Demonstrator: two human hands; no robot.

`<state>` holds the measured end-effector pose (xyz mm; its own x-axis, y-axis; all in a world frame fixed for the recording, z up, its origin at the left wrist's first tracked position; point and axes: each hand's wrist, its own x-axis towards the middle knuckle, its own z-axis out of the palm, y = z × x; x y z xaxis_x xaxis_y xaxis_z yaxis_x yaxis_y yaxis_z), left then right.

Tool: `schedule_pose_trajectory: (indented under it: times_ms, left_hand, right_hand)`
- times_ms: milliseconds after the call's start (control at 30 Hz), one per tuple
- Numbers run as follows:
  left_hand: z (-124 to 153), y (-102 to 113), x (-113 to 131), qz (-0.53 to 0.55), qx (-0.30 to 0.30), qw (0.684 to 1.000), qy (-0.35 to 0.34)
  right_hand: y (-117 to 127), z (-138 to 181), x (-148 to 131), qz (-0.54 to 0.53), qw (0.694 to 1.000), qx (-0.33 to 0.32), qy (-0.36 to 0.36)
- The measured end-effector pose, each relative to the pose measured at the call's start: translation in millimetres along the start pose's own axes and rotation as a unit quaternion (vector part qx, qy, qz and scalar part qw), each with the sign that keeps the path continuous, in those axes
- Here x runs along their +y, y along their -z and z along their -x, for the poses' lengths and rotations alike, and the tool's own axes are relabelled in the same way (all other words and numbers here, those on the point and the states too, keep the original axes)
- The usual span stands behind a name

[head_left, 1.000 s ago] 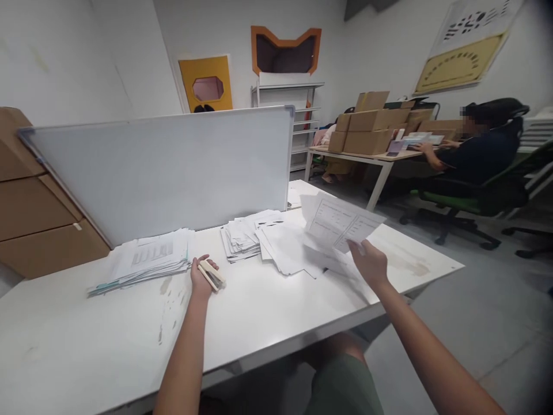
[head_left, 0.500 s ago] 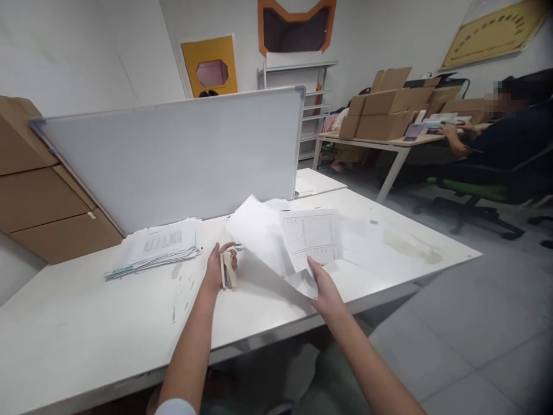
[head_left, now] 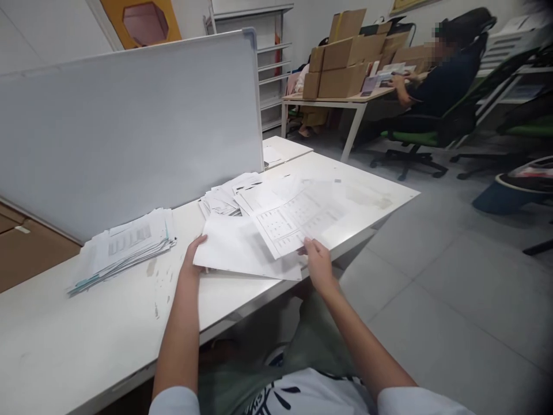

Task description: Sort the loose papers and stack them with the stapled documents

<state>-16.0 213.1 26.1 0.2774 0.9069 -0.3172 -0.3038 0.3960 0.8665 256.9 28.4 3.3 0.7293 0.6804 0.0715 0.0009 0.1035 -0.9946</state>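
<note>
White printed sheet [head_left: 276, 227], its near edge pinched in the right grip [head_left: 318, 262].
Left grip [head_left: 193, 253] meets the edge of a blank sheet [head_left: 231, 242], partly hidden; I cannot tell its closure. Light, steady pinching should keep both uncreased over the desk [head_left: 108, 328].

Matt paper sheets [head_left: 233, 245], glossy tabletop [head_left: 99, 334]

Arms [head_left: 178, 331] outstretched; left fingers [head_left: 199, 240] gripping, right fingers [head_left: 306, 245] pinched.

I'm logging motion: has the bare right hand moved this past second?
Yes, the right hand moved toward the front edge of the white flat-topped table.
</note>
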Motion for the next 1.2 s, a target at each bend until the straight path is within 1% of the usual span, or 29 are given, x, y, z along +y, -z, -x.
schedule_pose_trajectory:
  times_ms: [33, 67, 100, 167, 233, 333, 433, 533, 633, 667, 700, 733, 767, 800, 833, 867, 900, 933, 967, 1000, 1033, 1067, 1100, 1167, 1200]
  left_hand:
    - [-1.3, -1.4, -0.9, -0.012, -0.002, 1.000, -0.009]
    - [-2.7, -2.7, -1.9, -0.021, -0.004, 1.000, -0.020]
    - [-4.1, -3.7, -2.8, -0.028, -0.007, 0.999, -0.031]
    - [-6.4, -4.6, -3.9, -0.042, -0.012, 0.998, -0.044]
    - [-8.5, -3.7, -4.3, -0.052, -0.022, 0.997, -0.049]
    - [-11.6, -0.9, -3.5, -0.061, -0.027, 0.997, -0.044]
    - [-13.9, -0.9, -2.0, -0.070, -0.041, 0.996, -0.040]
    - [-13.8, -4.7, -1.0, -0.054, -0.048, 0.997, -0.034]
    - [-13.7, -7.1, -1.4, -0.070, -0.036, 0.996, -0.037]
    - [-14.4, -6.9, -1.9, -0.082, -0.032, 0.995, -0.042]
    - [-15.3, -6.1, -2.5, -0.092, -0.026, 0.994, -0.048]
    - [-16.5, -5.1, -3.2, -0.097, -0.019, 0.994, -0.053]
    - [-17.8, -3.9, -4.0, -0.096, -0.010, 0.994, -0.054]
    - [-19.0, -2.8, -4.8, -0.093, -0.002, 0.994, -0.053]
    - [-19.9, -1.9, -5.8, -0.088, 0.003, 0.995, -0.052]
    - [-20.4, -1.3, -6.7, -0.084, 0.004, 0.995, -0.049]
    - [-20.4, -1.0, -7.6, -0.080, 0.002, 0.996, -0.047]
    - [-19.9, -1.2, -8.3, -0.076, -0.003, 0.996, -0.045]
    - [-18.9, -1.7, -8.9, -0.072, -0.009, 0.997, -0.041]
    - [-17.7, -2.4, -9.4, -0.067, -0.014, 0.997, -0.035]
    - [-16.2, -3.3, -9.9, -0.061, -0.016, 0.998, -0.025]
    - [-14.8, -4.2, -10.4, -0.052, -0.018, 0.998, -0.008]
    - [-13.5, -5.2, -10.8, -0.038, -0.020, 0.999, 0.014]
    - [-12.0, -6.4, -11.7, 0.004, -0.022, 0.998, 0.056]
    - [-12.0, -6.5, -11.8, 0.035, -0.013, 0.997, 0.062]
  right_hand:
    - [3.4, 2.7, -3.9, -0.056, 0.998, 0.026, -0.009]
    - [5.3, 6.2, -8.3, -0.112, 0.993, 0.036, -0.028]
    - [5.3, 10.7, -12.7, -0.163, 0.985, 0.029, -0.055]
    - [-1.4, 21.8, -19.9, -0.246, 0.961, -0.013, -0.126]
    - [-16.9, 34.1, -22.6, -0.319, 0.924, -0.057, -0.206]
    - [-51.8, 48.0, -18.5, -0.403, 0.859, -0.089, -0.301]
    - [-88.1, 50.9, -13.3, -0.441, 0.813, -0.099, -0.368]
    - [-112.9, 48.5, -16.0, -0.444, 0.781, -0.114, -0.424]
    - [-119.7, 52.9, -23.7, -0.434, 0.758, -0.164, -0.458]
    - [-118.2, 57.2, -25.6, -0.423, 0.756, -0.194, -0.460]
    - [-115.0, 62.6, -26.6, -0.405, 0.761, -0.231, -0.452]
    - [-110.7, 68.8, -26.4, -0.378, 0.776, -0.268, -0.428]
    - [-105.8, 75.0, -25.2, -0.339, 0.805, -0.297, -0.386]
    - [-100.6, 80.3, -22.9, -0.283, 0.847, -0.316, -0.321]
    - [-95.9, 84.1, -20.0, -0.209, 0.893, -0.324, -0.232]
    - [-92.2, 85.6, -16.5, -0.117, 0.933, -0.318, -0.124]
    - [-89.8, 84.5, -12.6, -0.012, 0.953, -0.302, -0.010]
    - [-89.2, 80.9, -8.6, 0.091, 0.949, -0.286, 0.098]
    - [-90.3, 74.9, -4.6, 0.182, 0.926, -0.271, 0.187]
    - [-93.0, 67.2, -0.6, 0.257, 0.895, -0.262, 0.253]
    - [-96.9, 58.3, 3.3, 0.311, 0.866, -0.256, 0.297]
    - [-101.5, 48.8, 7.0, 0.345, 0.842, -0.255, 0.328]
    - [-106.1, 39.6, 10.3, 0.361, 0.824, -0.260, 0.350]
    - [-113.5, 23.6, 16.0, 0.361, 0.806, -0.285, 0.373]
    - [-115.9, 17.5, 18.3, 0.355, 0.803, -0.297, 0.375]
